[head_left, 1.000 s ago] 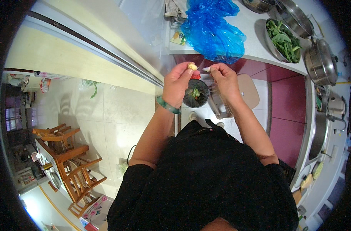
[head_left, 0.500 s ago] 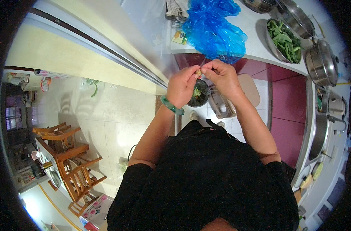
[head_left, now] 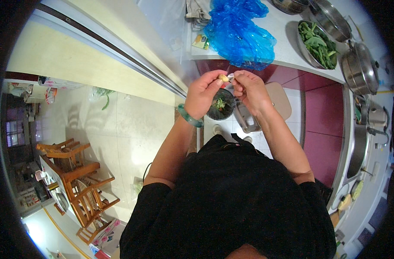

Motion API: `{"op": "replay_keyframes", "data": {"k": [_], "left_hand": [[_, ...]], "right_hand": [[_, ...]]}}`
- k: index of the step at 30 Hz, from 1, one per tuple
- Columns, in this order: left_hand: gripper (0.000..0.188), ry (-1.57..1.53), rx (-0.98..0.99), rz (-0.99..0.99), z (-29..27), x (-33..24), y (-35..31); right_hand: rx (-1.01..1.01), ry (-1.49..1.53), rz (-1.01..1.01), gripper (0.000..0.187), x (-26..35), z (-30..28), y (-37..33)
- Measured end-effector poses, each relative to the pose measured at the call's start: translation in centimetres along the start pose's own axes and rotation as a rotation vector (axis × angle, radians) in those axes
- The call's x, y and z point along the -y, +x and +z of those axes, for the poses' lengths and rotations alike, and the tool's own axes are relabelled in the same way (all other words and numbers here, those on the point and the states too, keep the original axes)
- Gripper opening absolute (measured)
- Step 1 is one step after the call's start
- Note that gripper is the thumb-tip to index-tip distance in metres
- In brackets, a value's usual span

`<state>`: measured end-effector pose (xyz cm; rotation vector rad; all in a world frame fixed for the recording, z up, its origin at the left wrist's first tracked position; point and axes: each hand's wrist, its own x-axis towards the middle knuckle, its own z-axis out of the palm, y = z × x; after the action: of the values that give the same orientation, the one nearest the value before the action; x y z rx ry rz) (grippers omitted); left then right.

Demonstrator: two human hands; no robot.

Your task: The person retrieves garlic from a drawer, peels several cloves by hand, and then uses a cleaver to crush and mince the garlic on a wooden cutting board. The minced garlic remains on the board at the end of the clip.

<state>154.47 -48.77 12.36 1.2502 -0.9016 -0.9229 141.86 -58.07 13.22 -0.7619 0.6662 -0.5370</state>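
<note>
Above a dark trash bin [head_left: 219, 113] with green scraps in it, my two hands are close together. My left hand [head_left: 200, 96], with a green bangle [head_left: 190, 115] on its wrist, pinches a small pale yellow piece [head_left: 224, 78] that looks like ginger. My right hand [head_left: 252, 91] is closed on a small shiny metal tool [head_left: 231, 77], perhaps a small knife, whose tip is beside the yellow piece. The fingers mostly cover the tool, so its kind does not show clearly. A bit of red shows just below the piece.
A blue plastic bag [head_left: 240, 39] lies at the counter's edge ahead. To its right stand a bowl of leafy greens [head_left: 318, 45] and a lidded steel pot [head_left: 360, 71]. Below are a beige bin lid [head_left: 278, 98] and maroon cabinets [head_left: 322, 112]. Wooden chairs [head_left: 82, 185] stand at far left.
My hands have moved slightly apart, the right one shifting right and turning. The yellow piece now shows more between my left fingers, and the metal tool has tilted.
</note>
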Motion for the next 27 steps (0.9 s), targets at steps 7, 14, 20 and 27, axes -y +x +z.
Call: {"op": "replay_keyframes", "data": {"k": [7, 14, 20, 27], "left_hand": [[0.024, -0.338, -0.031, -0.125, -0.5, -0.2, -0.2], [0.025, -0.303, 0.024, -0.148, -0.8, 0.1, -0.5], [0.028, -0.101, 0.068, -0.042, -0.4, -0.4, -0.2], [0.034, -0.062, 0.089, 0.084, 0.0, -0.1, -0.1]], "right_hand": [[-0.077, -0.177, -0.018, 0.015, -0.6, -1.2, 0.2], [0.052, -0.353, 0.010, 0.021, 0.1, -0.8, -0.4], [0.179, -0.247, 0.083, 0.020, 0.0, -0.1, -0.9], [0.200, -0.136, 0.028, 0.015, -0.2, -0.1, -0.7]]}}
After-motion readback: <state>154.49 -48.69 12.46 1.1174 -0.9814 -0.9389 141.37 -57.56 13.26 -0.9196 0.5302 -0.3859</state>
